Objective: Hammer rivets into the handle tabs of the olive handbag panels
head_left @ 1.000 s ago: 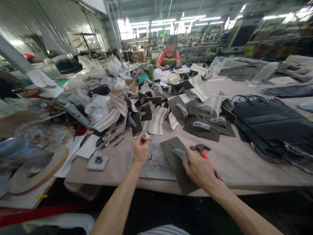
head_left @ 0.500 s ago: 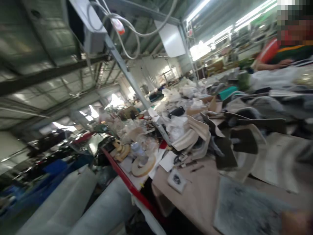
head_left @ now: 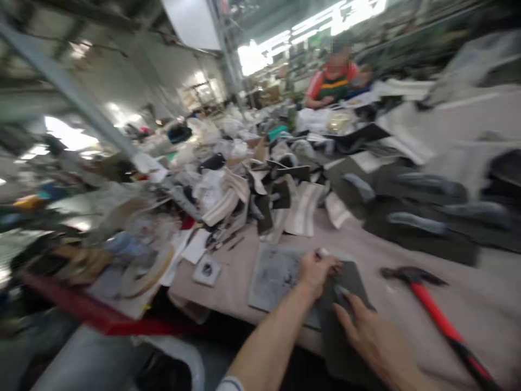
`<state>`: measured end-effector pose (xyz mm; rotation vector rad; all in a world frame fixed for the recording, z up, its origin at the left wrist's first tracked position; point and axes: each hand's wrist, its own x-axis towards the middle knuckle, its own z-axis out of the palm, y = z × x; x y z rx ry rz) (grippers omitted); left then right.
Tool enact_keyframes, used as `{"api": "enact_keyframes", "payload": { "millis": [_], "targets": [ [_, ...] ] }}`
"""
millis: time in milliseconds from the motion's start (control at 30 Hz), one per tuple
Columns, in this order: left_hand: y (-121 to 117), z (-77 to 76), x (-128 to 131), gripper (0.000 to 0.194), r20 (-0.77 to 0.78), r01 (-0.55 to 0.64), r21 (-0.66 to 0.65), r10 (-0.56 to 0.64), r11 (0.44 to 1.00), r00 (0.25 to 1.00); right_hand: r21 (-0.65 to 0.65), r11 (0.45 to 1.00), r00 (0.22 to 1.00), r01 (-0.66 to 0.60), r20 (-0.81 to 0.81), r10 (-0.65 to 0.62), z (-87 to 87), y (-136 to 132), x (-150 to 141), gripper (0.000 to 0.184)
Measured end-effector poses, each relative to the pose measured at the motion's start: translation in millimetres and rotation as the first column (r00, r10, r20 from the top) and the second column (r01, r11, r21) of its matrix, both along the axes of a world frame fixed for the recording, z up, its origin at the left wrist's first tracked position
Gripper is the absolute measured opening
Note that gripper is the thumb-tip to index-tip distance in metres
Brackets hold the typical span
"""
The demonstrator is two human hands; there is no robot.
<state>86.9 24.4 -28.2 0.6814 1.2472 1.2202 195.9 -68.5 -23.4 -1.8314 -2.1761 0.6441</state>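
In the head view, the dark grey-green panel [head_left: 354,279] lies partly on the grey slab [head_left: 272,277] and reaches over the front edge of the table [head_left: 234,298]. The left hand [head_left: 316,273], narrow, pinches a small pale piece [head_left: 323,252] at the panel's far end; blur could make it slip from the fingertips. The right hand [head_left: 364,326] closes around the panel's plastic-wrapped handle [head_left: 339,295]; if this hold loosens, the overhang may tip the panel down. The claw hammer [head_left: 431,307], to the right, could be bumped by a wide right-arm swing.
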Motion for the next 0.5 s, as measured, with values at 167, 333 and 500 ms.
{"api": "enact_keyframes", "payload": {
  "millis": [167,333,500],
  "targets": [
    [6.7,-27.9,17.3,0.043,0.057,0.158,0.109,-0.165,0.981,0.985,-0.096,0.987,0.988,0.130,0.100,-0.121,3.6,-15.8,17.6,0.044],
    [2.3,-31.1,4.6,0.041,-0.042,0.247,0.206,-0.244,0.947,0.969,-0.112,0.981,0.987,0.157,0.060,-0.151,9.3,-14.7,13.4,0.044],
    [1.8,-33.5,2.6,0.033,-0.131,0.182,0.282,-0.151,0.942,0.980,-0.157,0.963,0.976,0.217,0.016,-0.217,8.8,-17.6,9.2,0.046]
  ]
}}
